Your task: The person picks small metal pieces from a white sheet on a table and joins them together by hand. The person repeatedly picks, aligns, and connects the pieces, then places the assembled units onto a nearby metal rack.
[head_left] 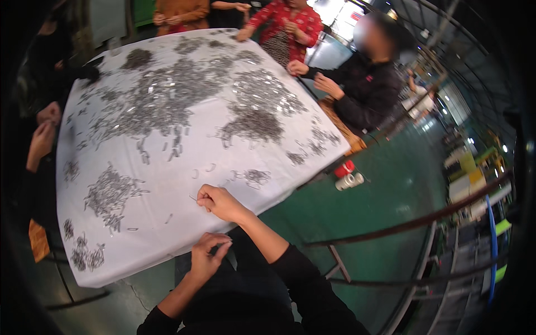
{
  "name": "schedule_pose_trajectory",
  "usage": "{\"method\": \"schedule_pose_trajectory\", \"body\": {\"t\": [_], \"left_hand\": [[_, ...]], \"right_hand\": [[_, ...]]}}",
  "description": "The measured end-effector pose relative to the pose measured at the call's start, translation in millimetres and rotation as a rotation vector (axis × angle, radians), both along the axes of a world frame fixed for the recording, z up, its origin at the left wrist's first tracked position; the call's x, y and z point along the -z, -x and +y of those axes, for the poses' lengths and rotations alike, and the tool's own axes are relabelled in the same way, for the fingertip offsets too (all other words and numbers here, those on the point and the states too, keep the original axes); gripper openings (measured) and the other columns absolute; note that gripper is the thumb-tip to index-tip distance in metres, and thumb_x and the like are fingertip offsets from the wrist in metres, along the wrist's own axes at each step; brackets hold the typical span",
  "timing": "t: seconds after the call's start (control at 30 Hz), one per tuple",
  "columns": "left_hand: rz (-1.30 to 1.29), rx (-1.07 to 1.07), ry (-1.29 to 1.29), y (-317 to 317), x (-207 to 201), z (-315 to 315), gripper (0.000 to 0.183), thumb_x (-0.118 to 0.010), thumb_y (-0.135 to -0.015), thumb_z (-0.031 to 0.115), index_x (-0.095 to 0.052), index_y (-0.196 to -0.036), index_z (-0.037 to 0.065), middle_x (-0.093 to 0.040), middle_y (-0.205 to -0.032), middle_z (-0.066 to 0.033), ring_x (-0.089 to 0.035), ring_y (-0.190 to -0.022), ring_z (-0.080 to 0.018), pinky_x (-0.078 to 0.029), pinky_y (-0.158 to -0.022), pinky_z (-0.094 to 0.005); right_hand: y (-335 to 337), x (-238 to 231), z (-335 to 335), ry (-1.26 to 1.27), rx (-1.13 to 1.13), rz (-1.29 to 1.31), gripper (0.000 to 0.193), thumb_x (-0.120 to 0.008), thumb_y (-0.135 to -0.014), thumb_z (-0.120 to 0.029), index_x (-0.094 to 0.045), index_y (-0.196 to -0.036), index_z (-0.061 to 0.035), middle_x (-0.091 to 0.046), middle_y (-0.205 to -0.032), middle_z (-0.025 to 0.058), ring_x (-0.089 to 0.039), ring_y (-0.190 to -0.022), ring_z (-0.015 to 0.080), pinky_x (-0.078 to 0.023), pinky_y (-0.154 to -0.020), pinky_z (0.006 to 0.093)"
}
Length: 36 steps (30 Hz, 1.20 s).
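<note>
My right hand is over the near edge of a white-covered table, fingers pinched together. A thin dark metal piece pokes out at its fingertips. Nearer to me, below the table edge, my left hand has its thumb and fingers curled into a pinch; whatever they hold is too small to make out. Beyond my right hand lie a few loose curved metal pieces and a small pile of thin curved wire pieces. To the left spreads a heap of small elongated metal pieces.
Larger heaps of metal pieces cover the far part of the table. Several people work around it, one in a dark jacket at the right. Spools stand on the green floor, and a brown metal rail runs at the right.
</note>
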<state>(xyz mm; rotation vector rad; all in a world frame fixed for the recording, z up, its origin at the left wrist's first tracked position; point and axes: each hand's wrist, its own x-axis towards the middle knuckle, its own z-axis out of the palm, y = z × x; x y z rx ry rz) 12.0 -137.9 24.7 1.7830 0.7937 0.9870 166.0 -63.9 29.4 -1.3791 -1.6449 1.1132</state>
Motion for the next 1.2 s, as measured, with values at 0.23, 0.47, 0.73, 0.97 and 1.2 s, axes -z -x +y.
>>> {"method": "schedule_pose_trajectory", "body": {"t": [0.23, 0.47, 0.73, 0.97, 1.2], "left_hand": [[0.083, 0.002, 0.063, -11.0, -9.5, -4.8, 0.012, -0.069, -0.073, 0.0, -0.067, -0.085, 0.002, -0.067, -0.085, -0.0102, -0.063, -0.077, -0.0235, -0.049, -0.069, -0.0306], [0.02, 0.008, 0.057, -14.3, -21.2, -9.2, 0.014, -0.069, -0.075, 0.002, -0.068, -0.088, 0.005, -0.065, -0.079, -0.006, -0.061, -0.071, -0.0159, -0.046, -0.06, -0.0269], [-0.041, -0.01, 0.029, -18.3, -29.5, -10.6, 0.028, -0.069, -0.075, 0.0, -0.065, -0.101, 0.008, -0.065, -0.08, -0.0042, -0.061, -0.069, -0.0131, -0.046, -0.059, -0.0245], [-0.067, -0.01, -0.063, -20.2, -27.5, -15.5, 0.03, -0.069, -0.075, 0.001, -0.06, -0.104, 0.006, -0.065, -0.093, -0.0072, -0.062, -0.075, -0.0166, -0.048, -0.063, -0.0283], [0.154, -0.27, -0.285, 22.8, -13.8, 25.4, 0.019, -0.069, -0.077, 0.007, -0.065, -0.095, 0.003, -0.064, -0.09, -0.0095, -0.059, -0.087, -0.0247, -0.047, -0.076, -0.0334]], "right_hand": [[-11.8, -43.4, -115.5, 0.138, 0.387, 0.541, 0.009, -0.057, -0.089, -0.008, -0.058, -0.094, -0.0014, -0.06, -0.069, 0.0041, -0.055, -0.055, 0.0078, -0.043, -0.049, 0.0193], [5.2, -35.8, -154.6, -0.102, 0.618, 0.536, 0.005, -0.057, -0.088, -0.008, -0.058, -0.088, -0.0029, -0.052, -0.087, -0.001, -0.042, -0.065, 0.0045, -0.035, -0.059, 0.0177], [15.7, -26.5, -153.1, -0.186, 0.677, 0.542, 0.006, -0.061, -0.087, -0.006, -0.059, -0.09, -0.0019, -0.048, -0.103, 0.0036, -0.047, -0.083, 0.007, -0.039, -0.073, 0.0185], [25.8, -18.3, -149.7, -0.34, 0.742, 0.401, 0.006, -0.06, -0.086, -0.006, -0.057, -0.09, -0.0021, -0.047, -0.104, 0.0064, -0.047, -0.093, 0.0118, -0.029, -0.1, 0.0307], [29.0, -21.5, -151.9, -0.397, 0.717, 0.393, 0.007, -0.058, -0.087, -0.006, -0.056, -0.092, -0.0016, -0.044, -0.107, 0.007, -0.045, -0.09, 0.0121, -0.038, -0.088, 0.0273]]}}
